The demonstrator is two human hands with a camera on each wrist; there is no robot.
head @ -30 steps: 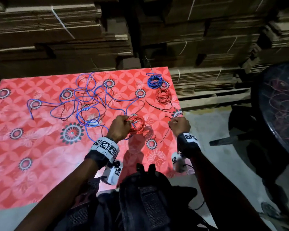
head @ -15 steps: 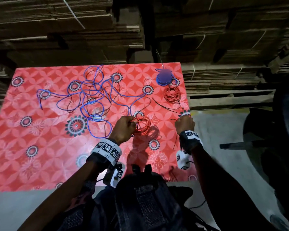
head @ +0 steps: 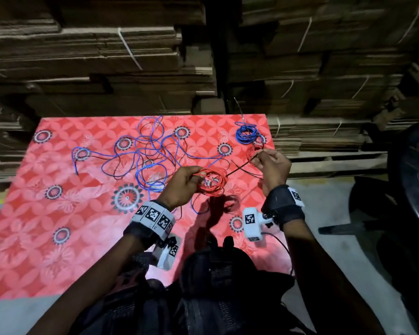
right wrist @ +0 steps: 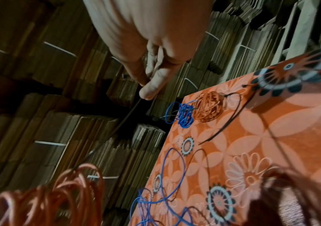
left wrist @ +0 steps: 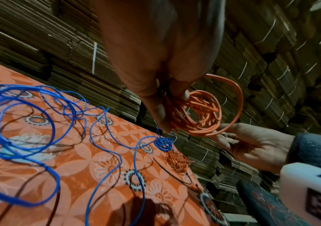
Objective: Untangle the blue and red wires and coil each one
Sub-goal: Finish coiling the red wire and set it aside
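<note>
The left hand (head: 183,183) grips a red wire coil (head: 212,181) held above the patterned surface (head: 34,238); the right hand (head: 273,165), just beside it, pinches a thin dark strand (head: 240,168) leading toward that coil. Left of the hands sprawls the loose blue wire (head: 140,155). Beyond the right hand lie a small red coil (left wrist: 177,160) and a blue coil (head: 246,134), touching.

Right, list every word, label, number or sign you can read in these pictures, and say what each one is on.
No readable words, brand names or numbers show in any view.
Left wrist band: black-and-white square code markers, patterns only, no letters.
Right wrist band: one such marker, no letters.
White camera box at the right wrist: one such marker, no letters.
Tablecloth: flower and ring print, no text.
Cardboard stacks: no print legible.
</note>
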